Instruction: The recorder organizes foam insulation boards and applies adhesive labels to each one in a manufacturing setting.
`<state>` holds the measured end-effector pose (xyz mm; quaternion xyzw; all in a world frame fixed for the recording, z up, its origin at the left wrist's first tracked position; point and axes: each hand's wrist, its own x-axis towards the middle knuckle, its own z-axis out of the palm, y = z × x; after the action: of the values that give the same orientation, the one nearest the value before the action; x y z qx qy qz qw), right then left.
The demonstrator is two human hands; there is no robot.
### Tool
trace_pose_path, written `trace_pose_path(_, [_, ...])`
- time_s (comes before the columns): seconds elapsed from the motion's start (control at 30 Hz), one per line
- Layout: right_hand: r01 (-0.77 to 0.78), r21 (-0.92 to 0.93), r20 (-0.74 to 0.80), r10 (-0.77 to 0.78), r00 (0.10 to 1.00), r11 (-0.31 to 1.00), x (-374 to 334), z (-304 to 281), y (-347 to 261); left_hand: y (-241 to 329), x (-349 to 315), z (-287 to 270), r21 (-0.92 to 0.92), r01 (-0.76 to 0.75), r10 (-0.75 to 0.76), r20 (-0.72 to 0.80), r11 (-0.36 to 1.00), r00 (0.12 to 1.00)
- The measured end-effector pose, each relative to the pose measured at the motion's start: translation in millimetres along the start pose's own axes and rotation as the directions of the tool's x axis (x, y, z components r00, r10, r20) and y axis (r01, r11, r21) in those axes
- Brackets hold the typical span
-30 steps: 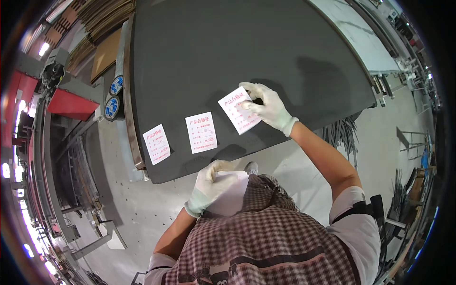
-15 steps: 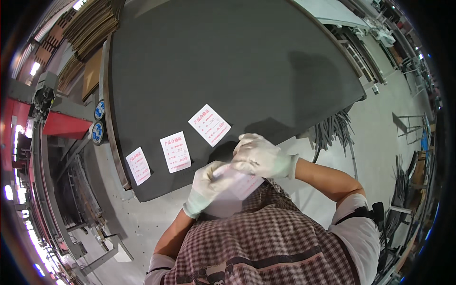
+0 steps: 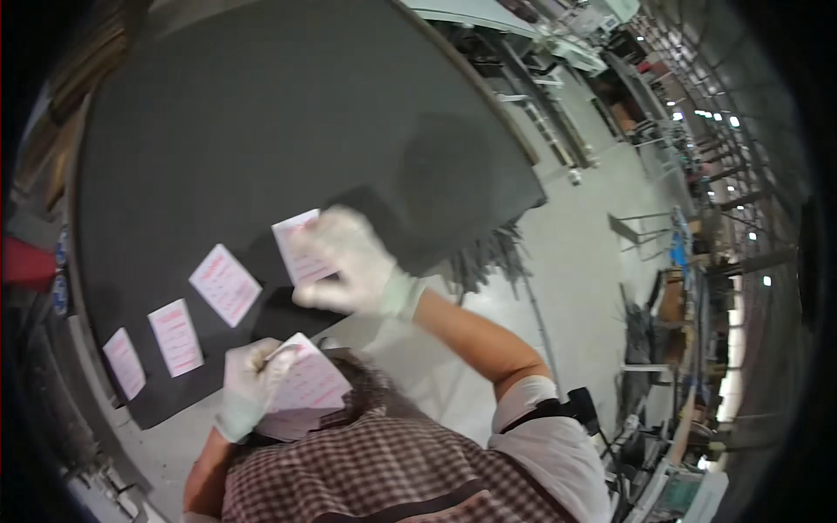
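Observation:
My left hand (image 3: 250, 388), in a white glove, is closed around a small stack of white paper slips (image 3: 307, 381) with red print, held in front of my checked apron. Further up, my right hand (image 3: 353, 261), gloved too and blurred by motion, reaches over another paper slip (image 3: 296, 228) at the table. Its fingers touch or cover part of that slip, while the thumb stands apart from them. To the left, three similar slips lie in a row on the dark table: a tilted one (image 3: 226, 285), a middle one (image 3: 175, 337) and an outer one (image 3: 125, 363).
The dark grey table (image 3: 261, 105) has a raised rim at its left and right. A bundle of dark strips (image 3: 488, 257) hangs by its right corner. Stacked cardboard (image 3: 87, 65) stands at the far left, beside a red machine part (image 3: 28, 264). Metal racks line the right.
My right hand has moved away from my left, up onto the table with a slip. The left keeps the stack, now tilted up. The view has swung right.

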<state>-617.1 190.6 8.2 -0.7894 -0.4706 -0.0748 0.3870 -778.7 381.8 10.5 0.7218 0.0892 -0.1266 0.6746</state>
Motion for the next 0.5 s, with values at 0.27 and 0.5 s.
trace_pose_path(0.27, [-0.071, 0.079, 0.320, 0.042, 0.947, 0.994, -43.0, -9.2, -15.6, -9.7, 44.7, 9.1, -0.109, -0.062, 0.089, 0.263, 0.992, 0.961])
trace_pose_path(0.5, [-0.449, 0.418, -0.097, 0.530, 0.842, 0.790, -39.0, -63.3, 58.8, 4.8, 47.1, 32.0, 0.042, -0.086, 0.076, 0.193, 0.995, 0.978])
